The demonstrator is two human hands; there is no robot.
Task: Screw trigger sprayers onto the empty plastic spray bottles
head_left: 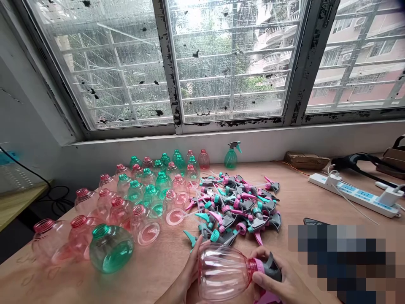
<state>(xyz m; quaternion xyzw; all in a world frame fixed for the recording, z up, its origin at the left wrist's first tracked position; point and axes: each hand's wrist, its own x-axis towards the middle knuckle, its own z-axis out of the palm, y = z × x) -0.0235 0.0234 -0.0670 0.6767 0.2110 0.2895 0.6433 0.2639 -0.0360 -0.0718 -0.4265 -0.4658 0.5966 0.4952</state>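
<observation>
A clear pink spray bottle [221,272] lies on its side between my hands, low in the head view. My left hand [190,270] is wrapped round the bottle's base end. At the neck, my right hand [278,276] grips the pink collar of a grey spray head [272,267], which sits on the bottle's mouth. A pink trigger [268,297] shows below the right hand. Just beyond lies a heap of loose spray heads [234,207] in grey, pink and teal. Open pink bottles [118,210] and green bottles [110,249] stand to the left.
A green bottle with a spray head [230,157] stands by the wall. At right are a white power strip [354,194] with plugs, a brown package [306,160], a black strap [357,160] and a dark phone-like object [316,221]. A blurred patch hides the lower right.
</observation>
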